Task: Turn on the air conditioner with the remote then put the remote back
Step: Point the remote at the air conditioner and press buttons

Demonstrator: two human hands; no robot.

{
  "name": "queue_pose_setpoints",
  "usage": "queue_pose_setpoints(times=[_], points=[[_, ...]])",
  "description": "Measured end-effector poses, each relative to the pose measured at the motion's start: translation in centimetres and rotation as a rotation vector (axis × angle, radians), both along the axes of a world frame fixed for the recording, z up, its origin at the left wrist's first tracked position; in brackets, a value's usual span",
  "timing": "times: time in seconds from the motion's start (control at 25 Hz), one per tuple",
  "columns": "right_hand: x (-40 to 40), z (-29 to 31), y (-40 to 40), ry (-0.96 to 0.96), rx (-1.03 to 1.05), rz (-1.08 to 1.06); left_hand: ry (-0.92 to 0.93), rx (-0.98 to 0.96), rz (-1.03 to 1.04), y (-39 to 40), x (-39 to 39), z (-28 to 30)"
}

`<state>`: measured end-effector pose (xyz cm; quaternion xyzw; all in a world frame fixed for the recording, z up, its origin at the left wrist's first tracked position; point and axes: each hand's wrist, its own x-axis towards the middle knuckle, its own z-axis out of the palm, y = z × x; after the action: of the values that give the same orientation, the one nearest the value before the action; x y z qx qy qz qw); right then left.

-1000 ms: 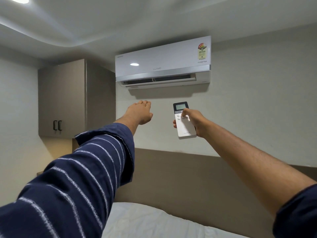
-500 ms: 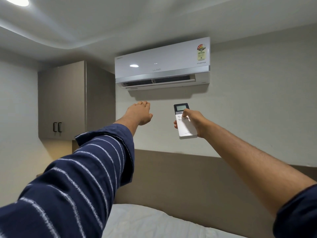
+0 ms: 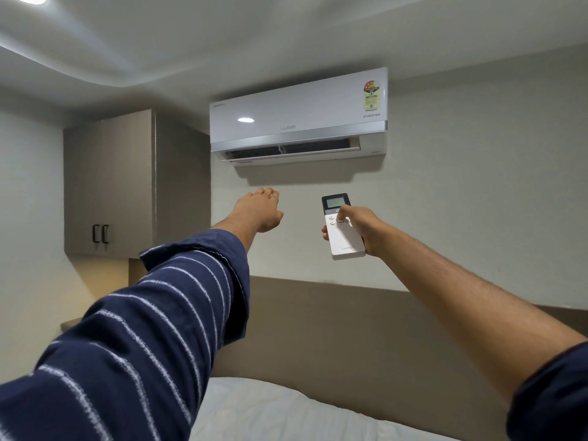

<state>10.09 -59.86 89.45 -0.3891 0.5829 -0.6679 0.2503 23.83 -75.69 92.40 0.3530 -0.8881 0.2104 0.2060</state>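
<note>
Right, slim white rectangular remote with a dark display at its top (image 3: 343,227) is held upright at arm's length, pointed toward the wall, below and slightly right of centre of the white wall-mounted split air conditioner (image 3: 298,117). Right hand (image 3: 362,229) is wrapped round the remote's right edge and back, thumb resting on the round button cluster just under the display. Grip is closed on the remote, looks firm.

Left hand (image 3: 262,210) is stretched out beside it, fingers extended together, holding nothing, well short of the unit. Striped navy sleeve (image 3: 152,316) covers that forearm.

AC's lower flap looks partly open, dark vent slot visible. Can't tell from this whether it's actually running; no indicator readable on the panel.

Judgement: step in hand is the power press. Put-back is not started, and the remote's home spot isn't in view.

Risks:
- thumb sits among several small buttons, so a slip hits mode or temperature instead of power
- a second press would toggle it back off
- thumb-heavy grip at full reach: a hard press could tip the remote out onto the white bed (image 3: 286,412) below
- remote's tip angled off the unit, signal misses.

Grey-brown wall cabinet (image 3: 108,183) to the left, not involved.
</note>
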Motion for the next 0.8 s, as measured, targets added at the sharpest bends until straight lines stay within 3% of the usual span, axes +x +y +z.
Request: queue_pose_setpoints(times=[0.8], points=[[2.0, 0.9, -0.5, -0.018, -0.019, 0.062, 0.008, -0.003, 0.017, -0.2, 1.3, 0.1]])
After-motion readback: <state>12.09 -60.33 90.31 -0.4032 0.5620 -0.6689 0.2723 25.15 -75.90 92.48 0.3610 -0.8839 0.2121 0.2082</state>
